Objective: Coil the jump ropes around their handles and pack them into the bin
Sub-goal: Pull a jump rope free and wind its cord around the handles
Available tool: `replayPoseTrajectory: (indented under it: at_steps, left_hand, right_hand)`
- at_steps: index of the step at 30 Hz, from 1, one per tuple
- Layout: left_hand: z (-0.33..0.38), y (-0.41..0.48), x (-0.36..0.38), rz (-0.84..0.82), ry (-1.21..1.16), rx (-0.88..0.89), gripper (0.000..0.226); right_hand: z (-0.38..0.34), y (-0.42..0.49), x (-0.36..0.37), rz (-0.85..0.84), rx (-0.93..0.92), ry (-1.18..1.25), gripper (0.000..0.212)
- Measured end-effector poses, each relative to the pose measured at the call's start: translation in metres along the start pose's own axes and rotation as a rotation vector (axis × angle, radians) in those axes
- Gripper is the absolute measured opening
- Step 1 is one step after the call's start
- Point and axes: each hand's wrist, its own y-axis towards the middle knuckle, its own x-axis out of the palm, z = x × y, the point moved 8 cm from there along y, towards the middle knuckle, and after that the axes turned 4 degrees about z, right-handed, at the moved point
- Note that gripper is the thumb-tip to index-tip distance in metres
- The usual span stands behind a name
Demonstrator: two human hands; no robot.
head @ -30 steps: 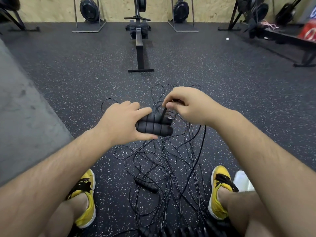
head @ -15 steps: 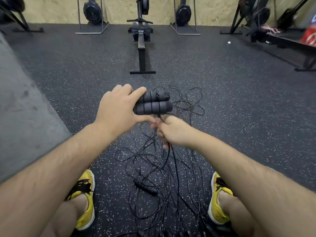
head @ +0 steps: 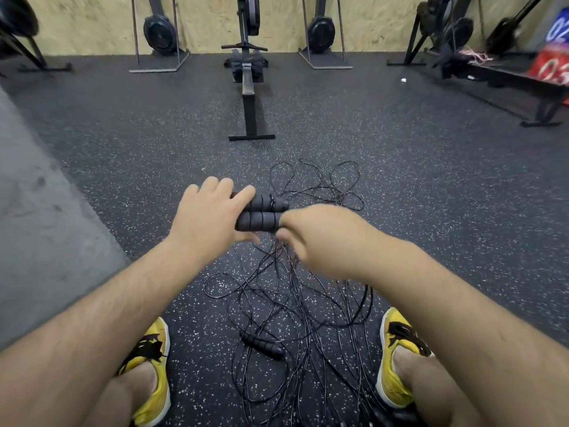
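My left hand grips two black foam jump-rope handles held side by side, lying crosswise above the floor. My right hand is at their right end, fingers curled around the thin black cord that drops from the handles. A turn of cord crosses the upper handle. A tangle of thin black ropes spreads over the floor between my feet. Another black handle lies loose in that tangle. No bin is in view.
My yellow shoes flank the ropes. A rowing machine stands straight ahead, more machines line the back wall. A low black bench with red items is at the right. A grey mat lies left.
My right hand came from below the handles up to their right end with the cord. My left hand has kept hold of the handle pair in about the same place.
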Motion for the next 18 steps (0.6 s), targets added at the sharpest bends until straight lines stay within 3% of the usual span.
replayPoseTrajectory:
  at_steps: [3, 7, 14, 15, 18]
  left_hand:
    - [0.019, -0.004, -0.010, 0.051, -0.003, 0.136, 0.088]
    - [0.035, -0.008, -0.023, 0.079, -0.138, 0.255, 0.086]
    - [0.032, -0.013, -0.032, -0.097, -0.533, 0.192, 0.076]
    - [0.030, -0.014, -0.033, -0.121, -0.588, 0.180, 0.077]
    - [0.021, -0.016, -0.030, -0.143, -0.710, 0.128, 0.086]
  right_hand:
    - [0.035, 0.013, -0.016, 0.185, 0.046, 0.016, 0.017]
    - [0.079, 0.024, -0.001, 0.190, 0.098, 0.298, 0.008]
    - [0.086, 0.031, 0.030, 0.200, 0.115, 0.761, 0.016]
    - [0.084, 0.031, 0.032, 0.170, 0.117, 0.794, 0.011]
    - [0.066, 0.028, 0.039, 0.085, 0.136, 0.713, 0.028]
